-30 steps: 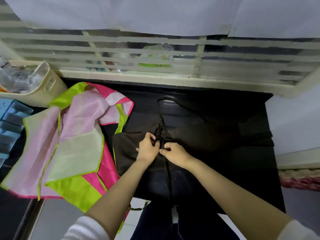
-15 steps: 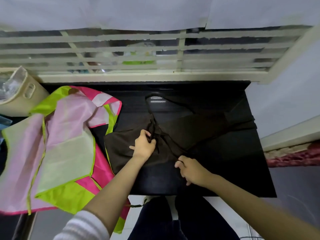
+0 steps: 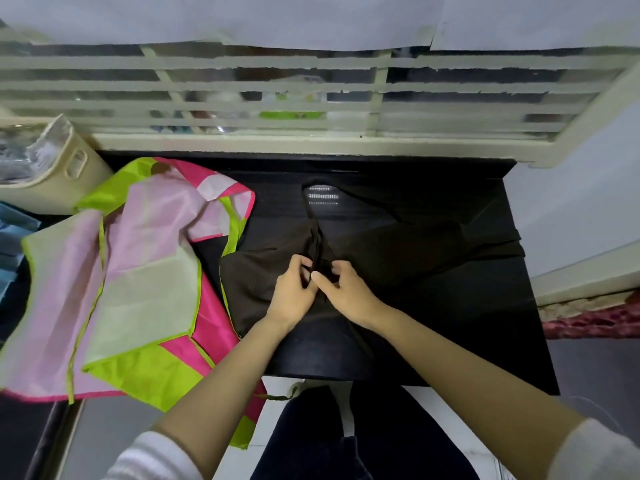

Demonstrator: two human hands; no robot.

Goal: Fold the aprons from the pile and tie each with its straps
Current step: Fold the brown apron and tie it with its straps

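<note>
Table [image 3: 485,341]; two aprons [image 3: 263,282]; hands [image 3: 294,294] pinching straps [image 3: 316,242].

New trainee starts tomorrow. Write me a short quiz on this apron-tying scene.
1. True or false: the folded black fabric apron lies on the black table.
2. The left hand and the right hand both pinch: A) thin black straps B) a cream plastic basket C) a window slat.
3. Fill in: the pink and lime-green fabric apron lies to the person's ___ of the black one.
Key: 1 true; 2 A; 3 left.
</note>
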